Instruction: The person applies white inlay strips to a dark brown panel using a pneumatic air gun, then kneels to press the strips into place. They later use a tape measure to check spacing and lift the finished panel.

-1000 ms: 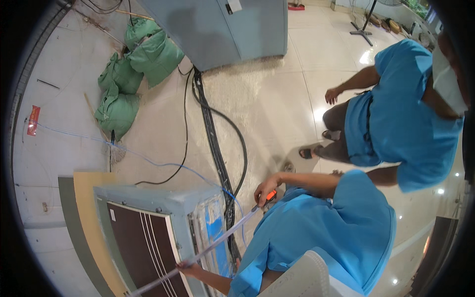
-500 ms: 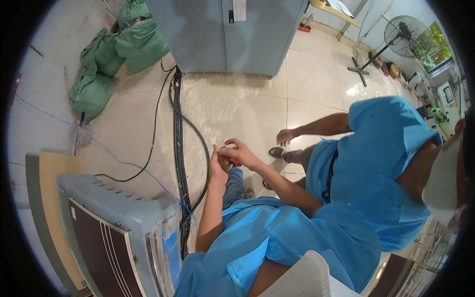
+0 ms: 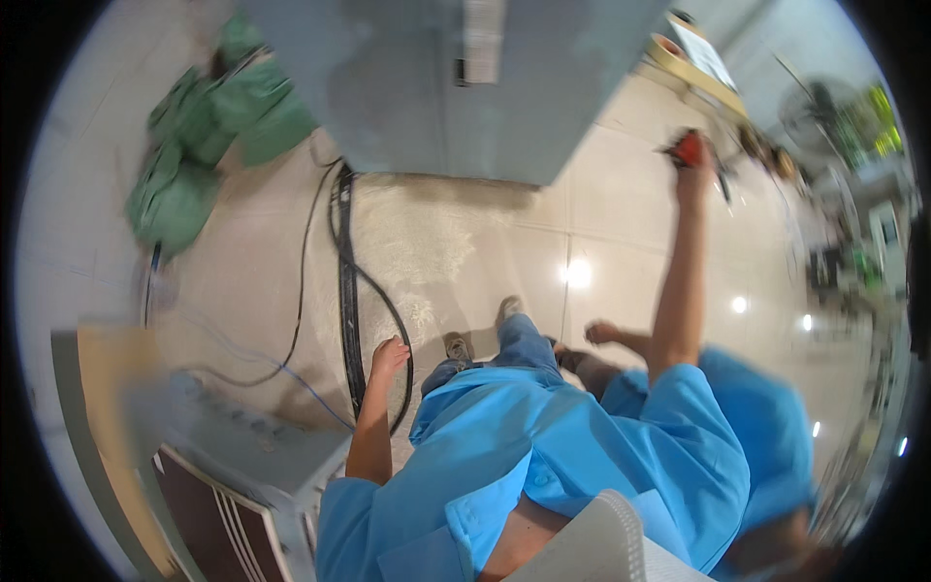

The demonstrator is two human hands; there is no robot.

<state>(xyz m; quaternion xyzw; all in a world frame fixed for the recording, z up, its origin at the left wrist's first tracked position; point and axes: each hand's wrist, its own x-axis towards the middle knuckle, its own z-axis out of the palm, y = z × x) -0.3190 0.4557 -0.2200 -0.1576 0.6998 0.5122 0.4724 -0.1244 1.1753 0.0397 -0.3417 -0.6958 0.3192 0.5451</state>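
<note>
My right arm stretches far out to the upper right, and my right hand (image 3: 703, 155) is closed around a tool with red grips (image 3: 688, 148). Motion blur hides the tool's exact kind; dark parts stick out beside the fist. Low at my left side, my left hand (image 3: 390, 356) hangs with its fingers loosely bent and apart. Nothing shows in it. Behind that hand, from this view, run a black cable (image 3: 402, 320) and a dark floor strip (image 3: 349, 281).
A grey metal cabinet (image 3: 427, 116) stands ahead. Green sacks (image 3: 175, 209) lie at the left, above a grey-blue machine casing (image 3: 247, 436). A co-worker's hand (image 3: 602, 332) and blue shirt (image 3: 761, 417) are close on my right. A yellowish table (image 3: 703, 85) and a fan (image 3: 815, 112) stand beyond.
My hands, earlier together in front of me, have parted. The right has swung out to the upper right with the red-gripped tool; the left has dropped to my side. The view has shifted.
</note>
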